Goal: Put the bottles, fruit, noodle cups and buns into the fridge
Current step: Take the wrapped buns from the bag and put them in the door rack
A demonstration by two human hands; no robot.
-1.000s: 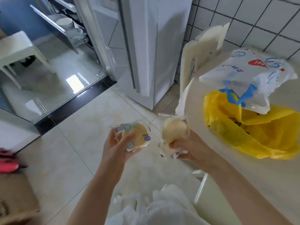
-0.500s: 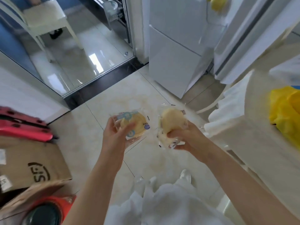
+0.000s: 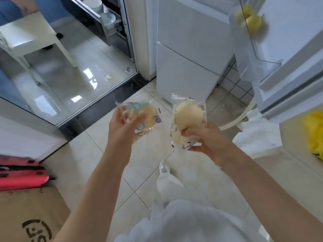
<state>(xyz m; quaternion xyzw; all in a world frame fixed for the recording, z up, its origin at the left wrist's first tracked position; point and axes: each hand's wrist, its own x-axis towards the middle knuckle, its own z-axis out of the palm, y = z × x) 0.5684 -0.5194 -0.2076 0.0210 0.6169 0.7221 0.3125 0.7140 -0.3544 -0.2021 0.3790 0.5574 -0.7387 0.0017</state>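
Evidently my left hand [image 3: 122, 126] gripped one wrapped bun [image 3: 143, 116], my right hand [image 3: 208, 142] another [image 3: 188, 116]; the open fridge door [image 3: 279, 41] stood ahead-right, nearer the right.

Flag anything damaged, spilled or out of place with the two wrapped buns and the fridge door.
Nothing stands out. The left hand holds one wrapped bun, the right hand another; both wrappers look intact. The fridge door stands open with yellow fruit in its shelf.

two wrapped buns [image 3: 142, 117], two yellow fruits [image 3: 250, 18]
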